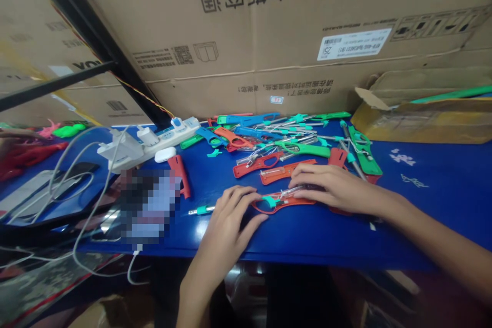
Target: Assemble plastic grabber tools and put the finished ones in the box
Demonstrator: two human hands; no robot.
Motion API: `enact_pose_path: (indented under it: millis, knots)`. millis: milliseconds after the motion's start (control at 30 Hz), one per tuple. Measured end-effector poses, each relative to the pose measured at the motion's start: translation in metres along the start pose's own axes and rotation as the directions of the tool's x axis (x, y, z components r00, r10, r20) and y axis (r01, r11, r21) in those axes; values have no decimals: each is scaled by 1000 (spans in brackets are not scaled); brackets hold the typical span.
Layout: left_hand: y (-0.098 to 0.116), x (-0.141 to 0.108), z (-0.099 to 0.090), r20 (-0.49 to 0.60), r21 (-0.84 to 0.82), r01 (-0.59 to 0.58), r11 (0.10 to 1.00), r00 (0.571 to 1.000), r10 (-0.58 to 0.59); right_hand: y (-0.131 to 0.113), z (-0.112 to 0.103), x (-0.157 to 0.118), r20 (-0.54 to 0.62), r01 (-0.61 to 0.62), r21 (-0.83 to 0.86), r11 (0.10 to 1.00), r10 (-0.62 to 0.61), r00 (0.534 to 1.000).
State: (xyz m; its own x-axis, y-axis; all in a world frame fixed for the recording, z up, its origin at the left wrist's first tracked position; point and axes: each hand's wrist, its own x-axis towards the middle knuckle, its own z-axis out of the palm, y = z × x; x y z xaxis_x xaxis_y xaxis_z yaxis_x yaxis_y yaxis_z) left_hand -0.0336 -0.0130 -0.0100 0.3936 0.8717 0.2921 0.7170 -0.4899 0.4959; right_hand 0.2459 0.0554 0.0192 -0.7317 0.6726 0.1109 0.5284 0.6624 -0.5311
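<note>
An orange-red half shell of a long-nosed lighter [285,204] lies open side up near the table's front edge. A teal trigger [271,201] sits in it, and a metal nozzle with a teal collar [202,210] points out to the left. My left hand [230,218] curls over the front of this lighter, fingers and thumb closed around it. At the handle end, my right hand [326,187] has its fingers closed on a clear fuel tank [294,190] lying along the shell. The fingers partly hide the tank. Another orange shell [286,170] lies just behind.
Behind my hands is a pile of red, green and blue lighter parts [265,130]. Left are a power strip [169,138] with chargers, white cables, and a phone with a blurred screen [149,207]. A carton [423,118] stands right; white scraps [402,158] lie before it.
</note>
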Motion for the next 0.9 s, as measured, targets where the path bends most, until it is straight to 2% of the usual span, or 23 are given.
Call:
enact_pose_path:
  millis: [300, 900]
  knots:
    - [-4, 2, 4, -34, 25, 0, 1000, 999, 1, -2, -2, -1, 68, -35, -17, 999, 36, 997]
    - [-4, 3, 4, -31, 21, -7, 1000, 1000, 8, -3, -4, -2, 82, 9, -9, 1000, -8, 997]
